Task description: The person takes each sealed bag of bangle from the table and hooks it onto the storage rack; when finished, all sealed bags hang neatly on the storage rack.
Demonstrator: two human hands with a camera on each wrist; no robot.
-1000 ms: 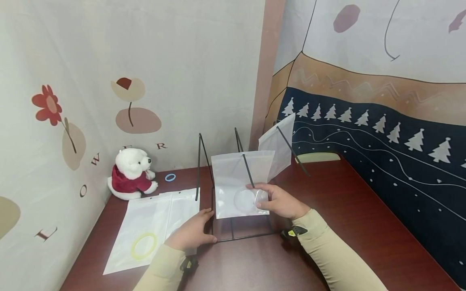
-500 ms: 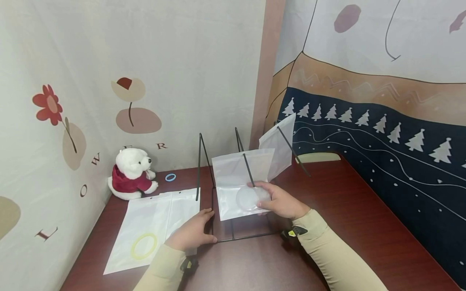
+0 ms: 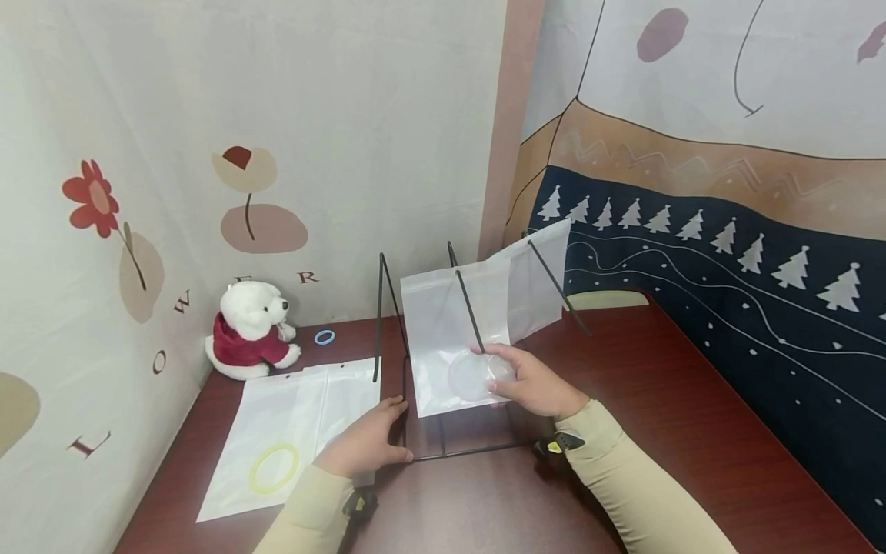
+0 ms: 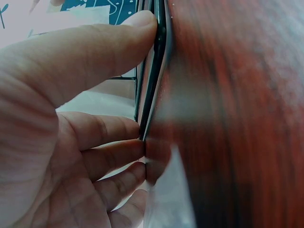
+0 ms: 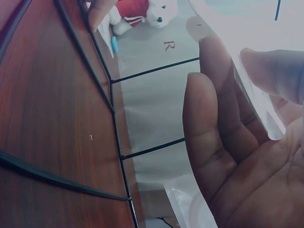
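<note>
In the head view, a black wire rack (image 3: 461,452) with upright loops stands on the table. My right hand (image 3: 536,385) pinches a translucent plastic bag (image 3: 443,327) between thumb and fingers; a round, ring-like shape shows through its lower part. The bag stands upright over the rack base, with a sloping black wire in front of it. A second translucent bag (image 3: 536,281) stands in the rack's right part, overlapped by the held one. My left hand (image 3: 367,438) is at the rack's front left corner. In the left wrist view, its thumb and fingertips (image 4: 135,128) touch the wire.
On the left, white plastic bags (image 3: 231,454) lie flat, one showing a yellow ring (image 3: 254,471). Behind them sit a white toy bear (image 3: 245,327) in red and a small blue ring (image 3: 324,337). Printed cloth walls (image 3: 374,138) border the table (image 3: 678,431).
The held bag's top edge has risen and its lower edge has tilted slightly. The bag behind has shifted a little right. My left hand stays at the rack corner.
</note>
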